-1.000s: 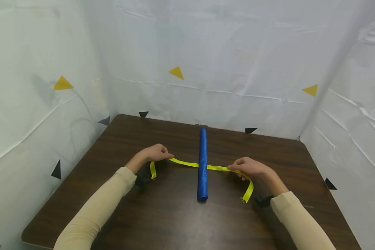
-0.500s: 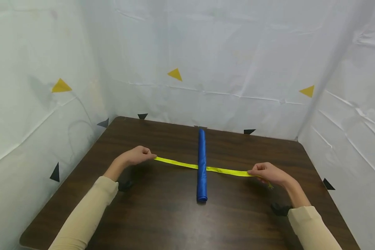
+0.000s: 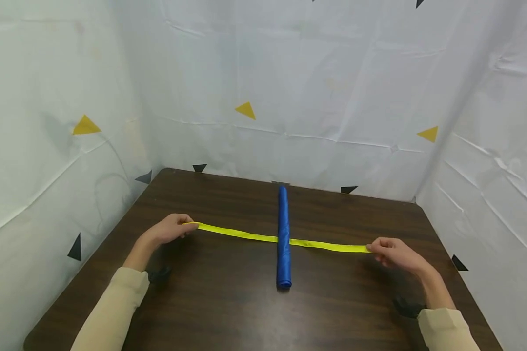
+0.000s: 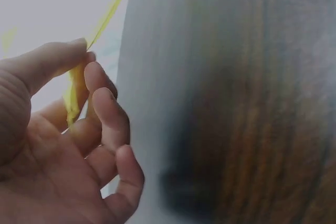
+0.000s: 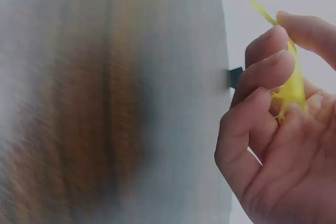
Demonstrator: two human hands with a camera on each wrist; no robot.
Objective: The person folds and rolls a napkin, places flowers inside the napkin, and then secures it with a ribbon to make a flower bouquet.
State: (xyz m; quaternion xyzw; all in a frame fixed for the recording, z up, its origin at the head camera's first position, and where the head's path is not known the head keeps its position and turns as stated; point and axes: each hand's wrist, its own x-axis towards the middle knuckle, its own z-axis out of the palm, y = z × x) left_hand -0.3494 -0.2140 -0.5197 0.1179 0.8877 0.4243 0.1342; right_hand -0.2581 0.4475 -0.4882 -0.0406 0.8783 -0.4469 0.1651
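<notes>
A rolled blue cloth (image 3: 283, 243) lies lengthwise on the dark wooden table (image 3: 228, 302), pointing away from me. Under it passes a yellow ribbon (image 3: 241, 234), stretched nearly straight to both sides. My left hand (image 3: 169, 229) pinches the ribbon near its left end between thumb and index finger. In the left wrist view a short tail of ribbon (image 4: 72, 95) hangs inside that hand. My right hand (image 3: 395, 252) pinches the other side; in the right wrist view the frayed ribbon end (image 5: 291, 90) sits within the curled fingers.
White sheeting (image 3: 307, 73) walls the table at the back and both sides. Yellow and black triangle markers, such as a yellow triangle (image 3: 246, 110), are stuck on it. The table's back edge runs just behind the roll's far end.
Both hands have moved apart, left hand leftward and right hand rightward, toward the ribbon's ends. The loose tails that hung down are now within the hands, and the ribbon is straighter. The roll stays put.
</notes>
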